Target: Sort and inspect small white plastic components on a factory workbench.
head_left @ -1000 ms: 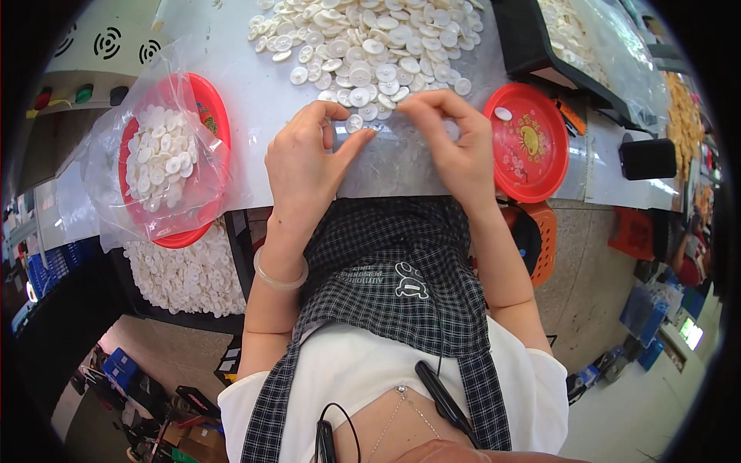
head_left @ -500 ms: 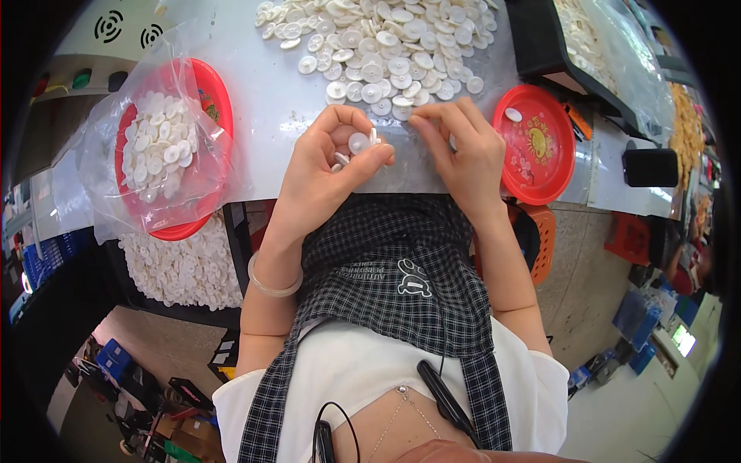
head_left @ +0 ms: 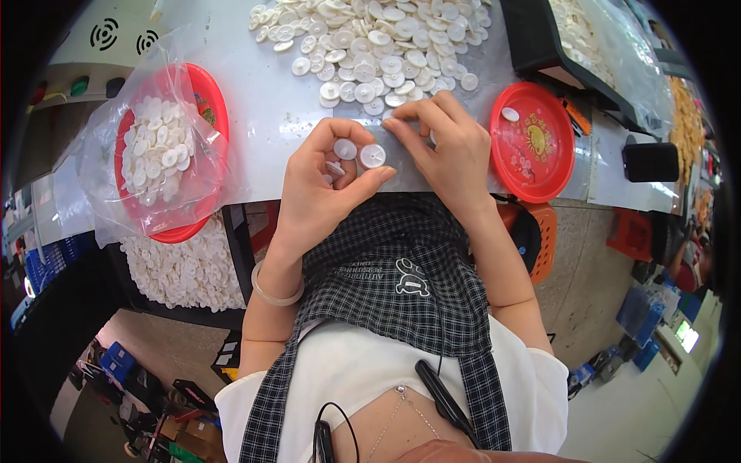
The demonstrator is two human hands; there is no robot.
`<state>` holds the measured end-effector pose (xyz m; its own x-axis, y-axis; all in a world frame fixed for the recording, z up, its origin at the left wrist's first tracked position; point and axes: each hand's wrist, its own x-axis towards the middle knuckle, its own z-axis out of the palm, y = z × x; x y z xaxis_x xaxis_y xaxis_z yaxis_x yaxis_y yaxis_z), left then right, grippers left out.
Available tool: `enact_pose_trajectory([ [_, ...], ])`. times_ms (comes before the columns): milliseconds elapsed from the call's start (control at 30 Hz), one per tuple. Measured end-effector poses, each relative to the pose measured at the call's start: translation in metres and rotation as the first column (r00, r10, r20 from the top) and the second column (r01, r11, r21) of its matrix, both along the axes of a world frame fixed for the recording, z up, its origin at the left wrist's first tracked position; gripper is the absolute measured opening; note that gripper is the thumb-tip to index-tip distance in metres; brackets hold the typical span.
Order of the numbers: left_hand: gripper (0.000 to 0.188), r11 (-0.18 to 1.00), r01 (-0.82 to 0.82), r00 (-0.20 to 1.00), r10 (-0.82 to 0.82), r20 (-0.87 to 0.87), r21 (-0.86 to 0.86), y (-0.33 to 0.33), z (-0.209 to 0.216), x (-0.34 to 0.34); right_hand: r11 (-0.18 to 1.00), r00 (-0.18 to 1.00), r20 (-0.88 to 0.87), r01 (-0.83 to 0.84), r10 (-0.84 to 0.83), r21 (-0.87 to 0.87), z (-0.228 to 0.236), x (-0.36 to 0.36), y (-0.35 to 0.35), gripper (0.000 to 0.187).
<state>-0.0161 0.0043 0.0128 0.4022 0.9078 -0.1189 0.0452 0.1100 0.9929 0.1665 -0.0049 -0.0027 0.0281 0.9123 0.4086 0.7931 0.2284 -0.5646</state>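
Observation:
My left hand (head_left: 316, 181) is curled around several small white plastic gears. One toothed gear (head_left: 373, 156) faces up between its thumb and fingertips, and a smooth-faced one (head_left: 345, 149) sits by the fingers. My right hand (head_left: 448, 150) is closed just to the right, thumb and forefinger together near the front edge of a heap of white gears (head_left: 378, 46). A bit of white shows among its curled fingers, but what it holds is mostly hidden.
On the left, a red basin (head_left: 220, 100) holds a clear bag of white pieces (head_left: 158, 147). Below it is a black bin of white pieces (head_left: 185, 262). At right are a red plate (head_left: 532, 181) with one white piece, a black tray (head_left: 540, 38) and a dark phone-like object (head_left: 650, 162).
The gear at my left fingertips has turned from edge-on to show its toothed face. My right hand has moved left, closer to the left hand.

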Motion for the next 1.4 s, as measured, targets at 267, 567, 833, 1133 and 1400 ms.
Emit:
enact_pose_trajectory([
  [267,0.032,1.000,-0.018,1.000,0.018,0.011,-0.016,0.000,0.002,-0.001,0.992,0.977,-0.202,-0.084,0.064,-0.092,0.002,0.003,-0.008,0.013],
  [567,0.031,0.950,-0.030,0.937,0.135,0.323,-0.310,0.003,0.000,-0.008,0.701,-0.483,-0.775,-0.709,-0.408,0.073,0.006,0.007,-0.017,0.029],
  [833,0.026,0.885,0.094,0.622,0.305,0.722,-0.455,0.018,-0.002,-0.018,0.698,-0.623,-0.643,-0.691,-0.445,0.186,0.005,0.002,-0.019,0.028],
  [1133,0.020,0.892,-0.256,0.860,0.386,-0.334,0.372,0.036,0.003,-0.014,0.784,-0.360,-0.922,-0.610,-0.140,0.119,0.008,0.002,-0.017,0.022],
  [1400,0.024,0.865,-0.142,0.787,0.393,-0.476,0.480,0.048,0.000,-0.005,0.925,0.637,-0.769,-0.321,0.052,-0.203,0.024,-0.006,0.014,0.014],
])
